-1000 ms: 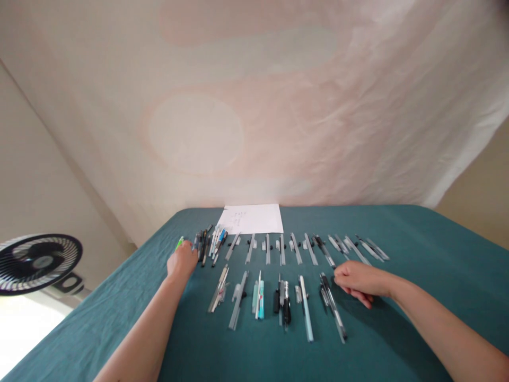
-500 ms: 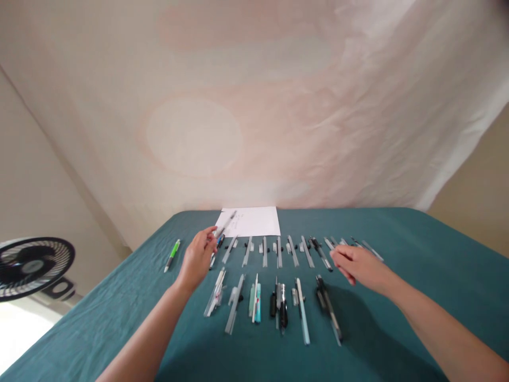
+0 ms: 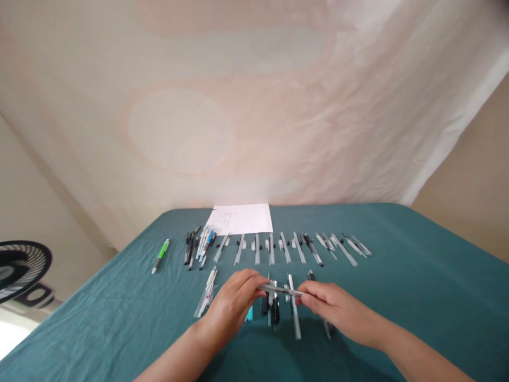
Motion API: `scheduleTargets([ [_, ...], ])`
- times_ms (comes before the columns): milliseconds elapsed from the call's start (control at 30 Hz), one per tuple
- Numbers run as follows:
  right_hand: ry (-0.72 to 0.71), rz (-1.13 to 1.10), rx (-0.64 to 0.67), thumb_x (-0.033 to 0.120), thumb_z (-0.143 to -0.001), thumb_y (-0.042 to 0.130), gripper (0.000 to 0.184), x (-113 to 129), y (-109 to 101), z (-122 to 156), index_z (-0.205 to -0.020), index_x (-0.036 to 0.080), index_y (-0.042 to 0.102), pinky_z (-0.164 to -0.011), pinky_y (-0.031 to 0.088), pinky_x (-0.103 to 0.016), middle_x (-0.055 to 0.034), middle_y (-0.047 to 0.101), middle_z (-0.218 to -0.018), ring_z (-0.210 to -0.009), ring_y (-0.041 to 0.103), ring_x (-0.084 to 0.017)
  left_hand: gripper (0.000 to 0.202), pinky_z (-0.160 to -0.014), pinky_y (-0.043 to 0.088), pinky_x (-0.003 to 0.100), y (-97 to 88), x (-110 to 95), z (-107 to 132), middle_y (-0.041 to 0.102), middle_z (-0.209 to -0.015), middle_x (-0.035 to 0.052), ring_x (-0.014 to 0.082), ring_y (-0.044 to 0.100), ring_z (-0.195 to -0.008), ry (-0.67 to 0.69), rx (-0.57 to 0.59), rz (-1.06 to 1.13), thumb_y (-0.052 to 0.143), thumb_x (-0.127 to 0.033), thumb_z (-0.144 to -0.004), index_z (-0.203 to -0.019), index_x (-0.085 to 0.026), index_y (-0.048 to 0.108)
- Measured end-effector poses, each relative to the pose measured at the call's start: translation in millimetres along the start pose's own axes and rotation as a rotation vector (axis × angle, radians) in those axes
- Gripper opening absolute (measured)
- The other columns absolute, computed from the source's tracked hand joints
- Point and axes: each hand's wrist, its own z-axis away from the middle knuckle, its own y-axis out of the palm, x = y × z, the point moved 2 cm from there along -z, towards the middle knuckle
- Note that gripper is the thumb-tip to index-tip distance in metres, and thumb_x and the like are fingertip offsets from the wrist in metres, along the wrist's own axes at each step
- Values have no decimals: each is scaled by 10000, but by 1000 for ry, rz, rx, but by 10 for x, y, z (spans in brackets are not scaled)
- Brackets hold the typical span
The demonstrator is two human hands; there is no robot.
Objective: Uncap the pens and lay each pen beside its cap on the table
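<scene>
Both my hands hold one slim clear pen [image 3: 281,289] level above the near row of pens. My left hand [image 3: 233,304] pinches its left end and my right hand [image 3: 332,307] pinches its right end. Under them lie several pens and caps in a near row [image 3: 293,313] on the teal tablecloth [image 3: 417,297]. A far row of pens and caps [image 3: 286,248] runs across behind. A bunch of pens [image 3: 199,244] lies at the far left, with a green pen [image 3: 160,255] apart from it.
A white sheet of paper [image 3: 240,218] lies at the table's far edge. A black fan [image 3: 19,268] stands off the table at the left. A pale cloth hangs behind the table.
My left hand carried a clear pen from the far-left bunch toward me. My right hand came in from the right and took its other end. The green pen now lies alone.
</scene>
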Motion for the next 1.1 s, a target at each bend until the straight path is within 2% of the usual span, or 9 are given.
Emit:
scheduleTargets([
  [133,168,-351,143,554,-844,421,392,-163,18,-2,-868,178,530,-405,173,-160,81,252,-547,-452,212,-54,237,-795,478,279,-12,71,3,581,-979,103,162,560,-896,-3,-63,120,448,-155,-877,-1093,-183,541],
  [267,266,-659,258,511,-826,490,334,-186,34,19,-833,177,497,-365,88,-157,107,208,-508,-404,110,-34,238,-771,480,259,-56,57,12,584,-964,93,149,564,-878,30,-80,163,452,-142,-876,-1093,-187,537],
  [400,317,-804,357,439,-834,509,275,-145,18,39,-809,165,515,-332,80,-149,116,214,-458,-360,103,-22,216,-769,459,278,-117,31,14,595,-933,85,153,549,-840,72,-29,73,472,-164,-873,-1081,-179,527],
  [533,333,-904,457,390,-839,512,236,-150,23,39,-797,158,522,-314,72,-147,117,202,-443,-342,97,-21,90,-701,417,300,-133,-5,-7,585,-827,62,160,495,-743,88,1,-79,463,-199,-876,-910,-171,542],
  [600,332,-904,461,395,-839,512,242,-179,31,31,-787,159,516,-315,71,-148,118,197,-441,-342,92,-22,104,-669,391,300,-117,-39,-13,563,-771,53,160,462,-709,90,29,-89,436,-185,-879,-834,-172,529],
  [733,308,-789,348,448,-834,512,287,-234,47,6,-780,168,492,-338,68,-158,116,200,-462,-372,85,-28,174,-635,359,279,-82,-90,-14,506,-708,36,152,436,-683,-11,21,71,386,-174,-888,-738,-174,474],
  [833,250,-574,219,503,-844,469,332,-220,53,-17,-785,177,485,-370,117,-165,103,205,-496,-406,136,-44,225,-623,348,251,-36,-68,-11,484,-704,21,135,443,-673,-140,-13,190,373,-211,-902,-693,-175,450],
  [1000,-52,28,-162,449,-903,382,323,-73,38,-28,-789,182,524,-563,300,-194,46,413,-620,-585,400,-84,372,-522,283,208,80,61,-12,382,-579,-31,97,376,-552,-433,44,286,315,-336,-923,-599,-167,384],
  [1100,-129,155,-236,404,-930,334,294,-22,68,-11,-834,198,521,-609,309,-206,38,473,-680,-625,445,-96,355,-541,302,201,82,107,-9,430,-600,-33,97,402,-561,-502,49,314,301,-352,-925,-667,-165,457],
])
